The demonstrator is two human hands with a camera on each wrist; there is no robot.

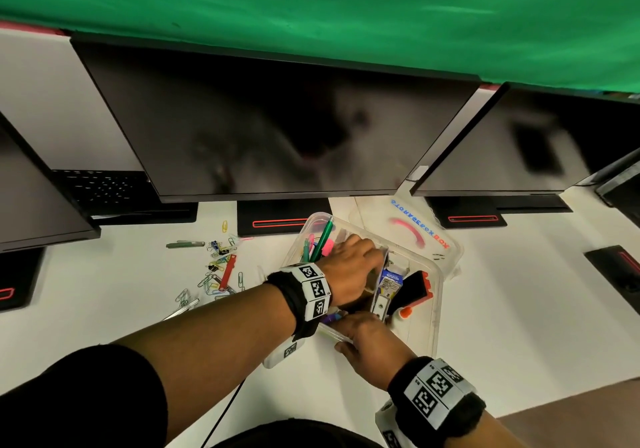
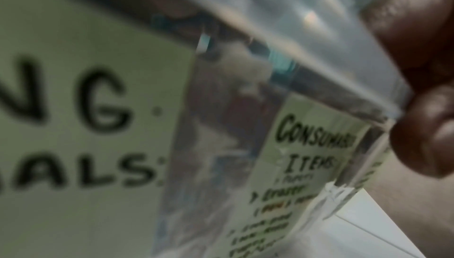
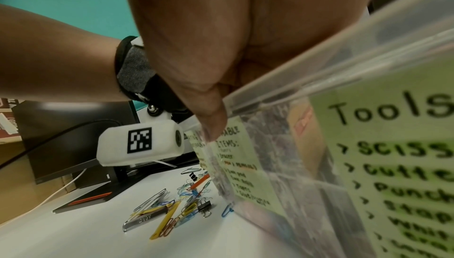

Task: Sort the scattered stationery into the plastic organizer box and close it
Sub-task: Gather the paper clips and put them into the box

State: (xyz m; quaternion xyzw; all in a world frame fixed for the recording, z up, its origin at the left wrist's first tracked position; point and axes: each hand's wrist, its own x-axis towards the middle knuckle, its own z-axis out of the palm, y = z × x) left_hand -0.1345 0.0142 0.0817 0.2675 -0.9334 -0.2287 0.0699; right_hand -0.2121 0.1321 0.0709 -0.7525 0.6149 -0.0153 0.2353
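Observation:
The clear plastic organizer box [image 1: 437, 309] stands open on the white desk, its lid [image 1: 415, 240] lying back behind it. Green pens [image 1: 322, 240] stand in its far-left compartment. A blue and white packet [image 1: 389, 285] and a black and orange tool [image 1: 415, 288] lie further right. My left hand [image 1: 349, 260] reaches down into a middle compartment, and its fingertips are hidden. My right hand [image 1: 363, 338] grips the near rim, thumb [image 3: 211, 122] on the outer wall [image 3: 319, 64]. Paper clips [image 1: 214, 274], binder clips and a red cutter [image 1: 227, 271] lie scattered left of the box.
Green labels [image 3: 393, 165] on the box's wall read "Tools" and "Consumable items". Dark monitors [image 1: 277, 129] on black stands [image 1: 280, 221] line the back of the desk. A metal clip [image 1: 185, 244] lies far left. The desk's front edge [image 1: 519, 409] runs at the lower right.

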